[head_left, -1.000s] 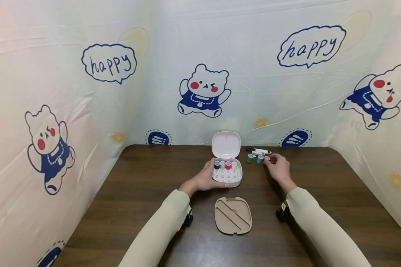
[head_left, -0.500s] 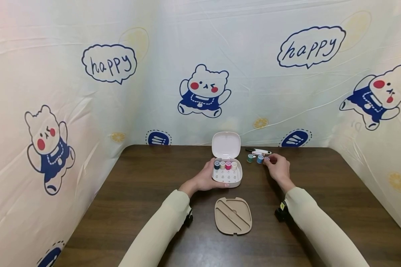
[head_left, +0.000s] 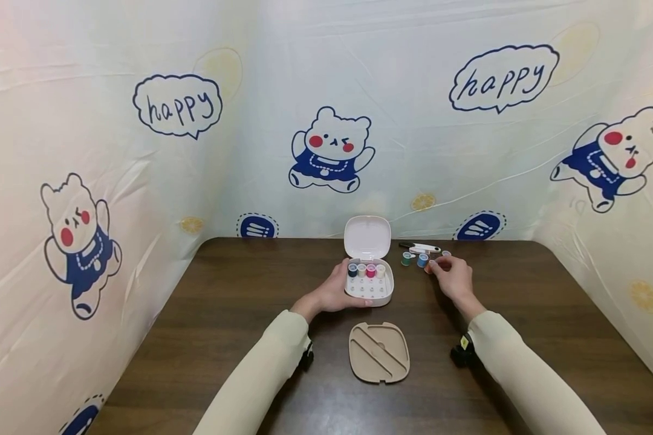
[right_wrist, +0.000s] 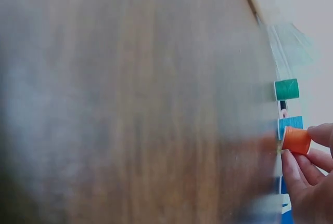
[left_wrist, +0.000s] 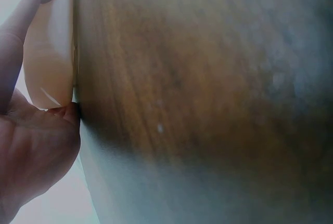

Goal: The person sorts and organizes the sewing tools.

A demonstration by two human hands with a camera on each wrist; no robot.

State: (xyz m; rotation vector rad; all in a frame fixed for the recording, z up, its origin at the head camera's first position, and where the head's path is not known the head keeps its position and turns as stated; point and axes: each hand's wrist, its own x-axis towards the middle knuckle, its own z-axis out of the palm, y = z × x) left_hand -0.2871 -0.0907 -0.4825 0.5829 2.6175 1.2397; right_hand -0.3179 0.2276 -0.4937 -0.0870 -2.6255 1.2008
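Note:
My left hand [head_left: 333,291] grips a white sewing box [head_left: 378,302] at its left side, thumb along the front wall. The box's lid [head_left: 367,237] stands raised. Inside, a row of thread spools fills the back pegs: navy [head_left: 352,271], cream, pink [head_left: 370,272] and off-white; the pegs in front are bare. In the left wrist view, the thumb [left_wrist: 15,42] lies against the box wall [left_wrist: 49,57]. My right hand [head_left: 454,279] pinches an orange thread spool [right_wrist: 296,141] between thumb and fingers, beside a blue spool [head_left: 422,260]. A green spool [head_left: 406,259] stands left of the blue one.
Behind the spools lies a slim white tool with a black end [head_left: 424,248]. Another spool [head_left: 446,254] shows just behind my right hand. A beige slotted tray [head_left: 380,356] lies in front of the box. A printed cloth [head_left: 326,60] hangs around the table.
My right hand has shifted the pinched orange spool slightly toward me and left, and another spool has come into sight behind that hand. My left hand keeps its grip on the box.

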